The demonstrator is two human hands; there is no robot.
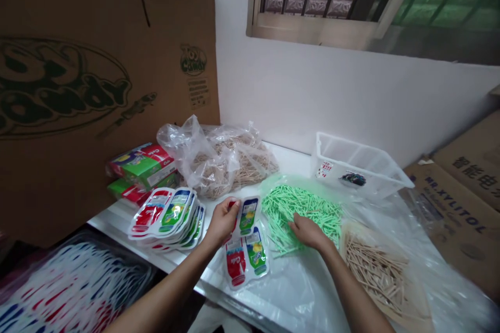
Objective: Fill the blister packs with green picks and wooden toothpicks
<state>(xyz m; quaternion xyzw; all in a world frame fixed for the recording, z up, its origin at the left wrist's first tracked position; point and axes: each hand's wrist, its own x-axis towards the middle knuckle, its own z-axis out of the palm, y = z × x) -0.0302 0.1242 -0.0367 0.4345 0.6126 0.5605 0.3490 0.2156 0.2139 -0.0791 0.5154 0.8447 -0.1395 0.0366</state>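
My left hand is closed on the top edge of a printed plastic packet with red, blue and green panels, holding it above the white table. A second packet of the same kind lies flat just below it. My right hand rests palm down on a heap of green sticks spread on clear plastic sheet; its fingers reach into the sticks and are partly hidden. A stack of the same packets lies to the left of my left hand.
A clear bag of tan sticks sits behind, with boxed packets at its left. Loose wooden sticks lie at right. An open white basket stands by the wall. Big cartons flank both sides.
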